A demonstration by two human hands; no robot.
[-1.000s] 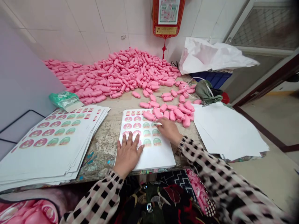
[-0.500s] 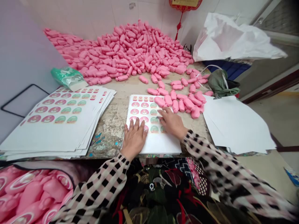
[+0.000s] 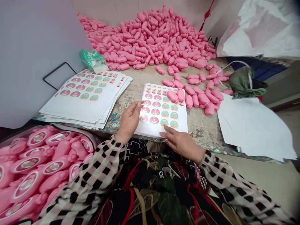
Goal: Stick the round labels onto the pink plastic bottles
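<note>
A sheet of stickers, printed with pink and green rounded labels, lies on a stack of paper at the table's front. At its left edge, my left hand has thumb and fingers pinched together on the sheet's margin, beside a pink label. My right hand rests over the lower right of the sheet, fingers stretched out and somewhat apart, holding nothing visible. Two small pink bottles lie over the sheet's upper right part, hiding some labels.
A large heap of pink bottles fills the back. Another sticker-sheet pile lies left, under a green plastic packet. Blank paper and a dark green pouch are right. Labelled bottles fill a bag lower left.
My left hand has gone from lying flat on the sheet to pinching at its left edge. My right hand has moved down to the sheet's lower edge. The view has shifted left and down.
</note>
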